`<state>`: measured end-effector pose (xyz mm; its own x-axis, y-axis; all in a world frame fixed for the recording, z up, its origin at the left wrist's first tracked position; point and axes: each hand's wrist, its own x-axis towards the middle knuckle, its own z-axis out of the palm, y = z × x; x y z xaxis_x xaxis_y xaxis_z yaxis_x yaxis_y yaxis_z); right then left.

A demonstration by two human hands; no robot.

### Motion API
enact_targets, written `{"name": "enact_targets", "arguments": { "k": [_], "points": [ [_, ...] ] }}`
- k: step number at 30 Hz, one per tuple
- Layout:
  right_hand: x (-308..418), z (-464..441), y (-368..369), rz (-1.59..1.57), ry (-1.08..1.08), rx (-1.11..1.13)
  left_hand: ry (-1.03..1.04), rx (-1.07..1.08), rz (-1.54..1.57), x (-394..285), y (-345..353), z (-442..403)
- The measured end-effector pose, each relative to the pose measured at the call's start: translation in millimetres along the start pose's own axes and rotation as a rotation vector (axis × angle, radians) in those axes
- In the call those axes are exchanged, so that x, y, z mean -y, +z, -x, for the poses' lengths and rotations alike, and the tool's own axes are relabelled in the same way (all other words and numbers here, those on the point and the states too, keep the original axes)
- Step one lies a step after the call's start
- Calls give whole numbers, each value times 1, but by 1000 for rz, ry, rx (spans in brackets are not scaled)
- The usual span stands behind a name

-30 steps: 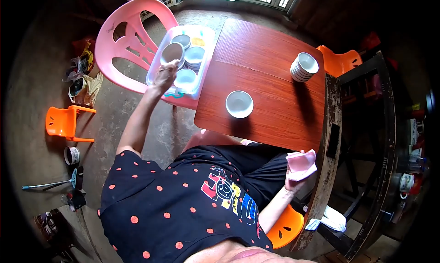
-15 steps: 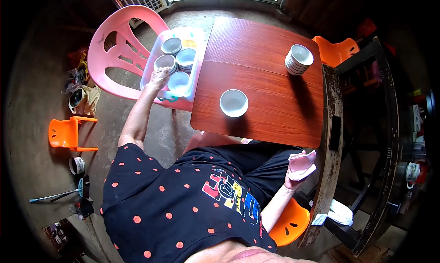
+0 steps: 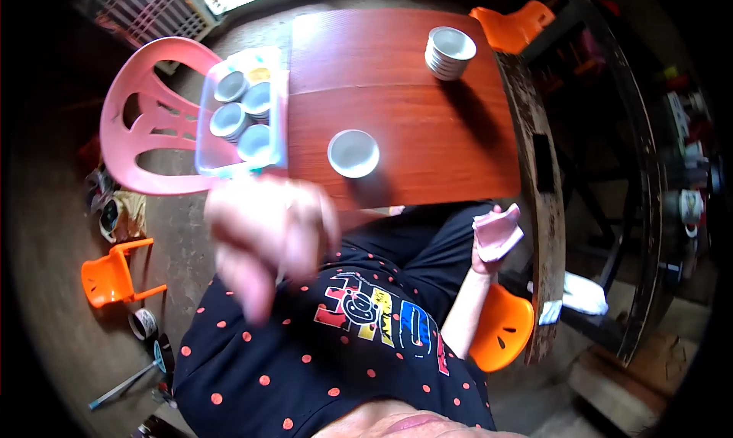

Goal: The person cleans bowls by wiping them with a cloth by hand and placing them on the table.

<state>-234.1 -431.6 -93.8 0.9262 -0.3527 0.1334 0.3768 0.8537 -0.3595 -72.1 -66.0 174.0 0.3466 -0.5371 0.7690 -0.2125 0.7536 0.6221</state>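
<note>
My left hand point(image 3: 267, 228) is raised close to the camera and smeared by motion, so its fingers do not read clearly and no object shows in it. Behind it, a clear plastic box point(image 3: 281, 125) with several stacked bowls point(image 3: 229, 121) rests on the pink chair. My right hand point(image 3: 484, 261) is closed around a folded pink cloth point(image 3: 498, 233), beside my leg and below the table's near edge. On the red-brown table, a single white bowl point(image 3: 353, 153) stands upright near the front left. A stack of white bowls point(image 3: 450, 47) stands toward the far right.
The wooden table point(image 3: 412, 117) lies in front of me, with the pink chair point(image 3: 122, 125) at its left. A worn wooden beam and dark frame point(image 3: 538, 224) run along the right side. Orange chairs point(image 3: 504, 327) stand nearby; another small orange chair point(image 3: 109, 280) is at left.
My left hand has left the bowls in the box and come up toward the camera. The view has shifted and turned. The right hand still has the pink cloth.
</note>
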Motion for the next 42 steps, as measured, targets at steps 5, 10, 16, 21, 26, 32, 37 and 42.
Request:
{"name": "enact_targets", "arguments": {
  "k": [5, 10, 16, 21, 26, 32, 37, 42],
  "points": [
    [-6, 0, 7, -25, -30, -102, 60, 280, 714, 17, 80, -51],
    [2, 3, 6, -69, -22, -162, 109, 341, 786, 31, 92, -62],
    [4, 7, 5, -85, -8, -212, 26, 451, 637, 31, 74, -45],
    [-1, 3, 6, -132, 8, -272, -856, 3, -587, 84, 45, 17],
    [-33, -22, 54, 46, -4, -281, -793, 106, -1661, 171, -5, 132],
    [-77, -38, 99, -49, -32, -257, -876, 137, -1634, 188, -20, 158],
    [-105, -34, 112, 369, -228, -160, -1030, -97, -1169, 165, -12, 132],
    [-130, -41, 162, 1728, -489, 449, -854, -419, -312, 147, 19, 98]
  ]
}}
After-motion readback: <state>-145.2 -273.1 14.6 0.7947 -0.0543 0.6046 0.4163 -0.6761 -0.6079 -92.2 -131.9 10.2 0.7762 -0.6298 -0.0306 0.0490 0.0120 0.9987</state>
